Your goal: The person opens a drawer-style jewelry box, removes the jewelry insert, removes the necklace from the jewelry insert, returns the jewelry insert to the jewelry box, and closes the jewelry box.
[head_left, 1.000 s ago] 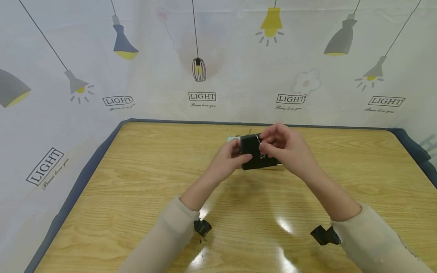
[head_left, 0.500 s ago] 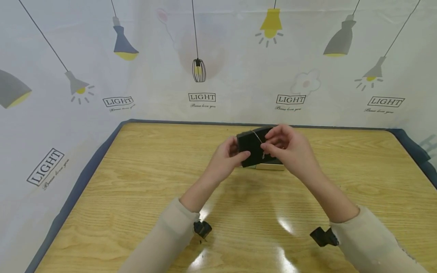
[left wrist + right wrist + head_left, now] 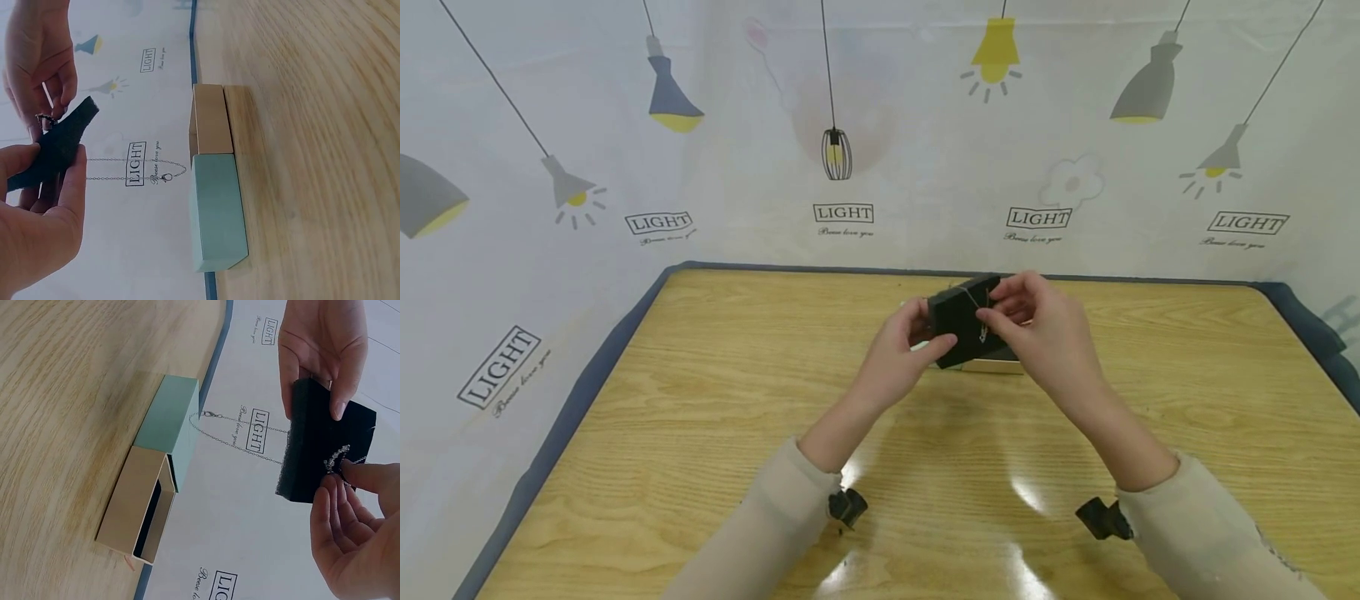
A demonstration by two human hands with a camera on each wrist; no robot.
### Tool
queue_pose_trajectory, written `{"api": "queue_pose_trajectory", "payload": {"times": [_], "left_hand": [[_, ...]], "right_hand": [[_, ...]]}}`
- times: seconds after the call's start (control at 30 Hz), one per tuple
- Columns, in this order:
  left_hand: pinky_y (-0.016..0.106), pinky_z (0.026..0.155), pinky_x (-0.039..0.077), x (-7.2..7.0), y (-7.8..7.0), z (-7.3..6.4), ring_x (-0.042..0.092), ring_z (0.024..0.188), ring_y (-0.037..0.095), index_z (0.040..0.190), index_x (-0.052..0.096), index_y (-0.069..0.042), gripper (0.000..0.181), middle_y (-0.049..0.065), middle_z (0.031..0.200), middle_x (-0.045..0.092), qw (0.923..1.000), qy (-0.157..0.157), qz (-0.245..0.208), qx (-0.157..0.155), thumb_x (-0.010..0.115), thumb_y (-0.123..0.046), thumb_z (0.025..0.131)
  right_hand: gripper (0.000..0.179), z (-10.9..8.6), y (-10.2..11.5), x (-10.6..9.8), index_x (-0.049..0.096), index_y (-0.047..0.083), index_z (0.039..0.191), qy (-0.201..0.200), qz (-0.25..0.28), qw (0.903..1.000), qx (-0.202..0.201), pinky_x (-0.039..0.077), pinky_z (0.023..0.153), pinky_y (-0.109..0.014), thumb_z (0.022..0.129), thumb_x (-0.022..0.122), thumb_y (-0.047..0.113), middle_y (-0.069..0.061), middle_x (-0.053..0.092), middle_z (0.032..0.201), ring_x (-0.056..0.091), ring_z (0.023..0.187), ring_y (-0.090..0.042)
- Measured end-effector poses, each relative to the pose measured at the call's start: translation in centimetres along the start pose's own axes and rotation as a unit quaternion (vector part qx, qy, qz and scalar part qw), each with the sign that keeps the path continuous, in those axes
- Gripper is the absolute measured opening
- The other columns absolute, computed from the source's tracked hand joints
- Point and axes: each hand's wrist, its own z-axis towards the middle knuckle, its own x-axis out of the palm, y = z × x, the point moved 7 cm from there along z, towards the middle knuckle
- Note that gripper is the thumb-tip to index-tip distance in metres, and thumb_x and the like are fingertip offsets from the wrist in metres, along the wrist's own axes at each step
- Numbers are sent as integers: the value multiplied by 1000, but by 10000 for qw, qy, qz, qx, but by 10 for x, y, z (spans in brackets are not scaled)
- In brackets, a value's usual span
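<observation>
My left hand (image 3: 891, 354) grips a black foam pad (image 3: 312, 431) by its left side, thumb on the front face and fingers behind. The pad is held tilted above the table. A silver necklace runs across it, with a sparkling curved pendant (image 3: 337, 459) on the front face. My right hand (image 3: 1052, 333) pinches the necklace by the pendant between thumb and fingers, at the pad's right part. From the back of the pad, a thin loop of chain (image 3: 134, 160) hangs down with a small clasp (image 3: 166, 177) near its end.
Behind the hands, a small box stands on the wooden table (image 3: 715, 400). It has a mint-green sleeve (image 3: 219, 212) and a tan drawer (image 3: 212, 119) pulled out, dark inside. A white printed curtain (image 3: 925, 125) rises behind the table's far edge.
The pad has tilted, its right end rising, and more of the box shows beneath it. My right hand keeps its pinch on the necklace, shifting slightly, and the chain across the pad has moved.
</observation>
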Motion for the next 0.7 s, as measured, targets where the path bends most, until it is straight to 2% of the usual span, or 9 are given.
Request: {"api": "queue_pose_trajectory", "payload": {"times": [0.1,0.23,0.43,0.7], "left_hand": [[44,105,52,1,-1,0,63,119,32,118,54,3,25,22,123,65,9999,28,114,53,63,-5,96],[39,97,57,5,-4,0,63,120,32,117,54,2,24,21,126,64,9992,111,359,163,63,-6,96],[33,85,61,8,-6,0,66,116,32,113,54,-1,19,19,125,65,9977,175,595,282,62,-5,96],[34,85,61,8,-5,-1,66,118,32,110,53,-2,17,18,128,64,9974,212,616,320,62,-6,97]], "right_hand": [[20,1,-1,-1,65,3,105,-60,-118,9999,0,54,67,-14,93,72,17,-14,72,92,70,83,-25],[16,1,-4,-1,67,4,102,-79,-185,9998,-28,56,67,-21,94,70,18,-13,72,93,71,85,-26],[13,2,-7,0,69,5,98,59,-45,10000,-31,52,65,-17,95,68,17,-12,72,95,69,86,-26],[12,2,-9,3,68,3,98,164,161,9996,151,51,66,-15,95,67,15,-15,71,95,67,88,-26]]}}
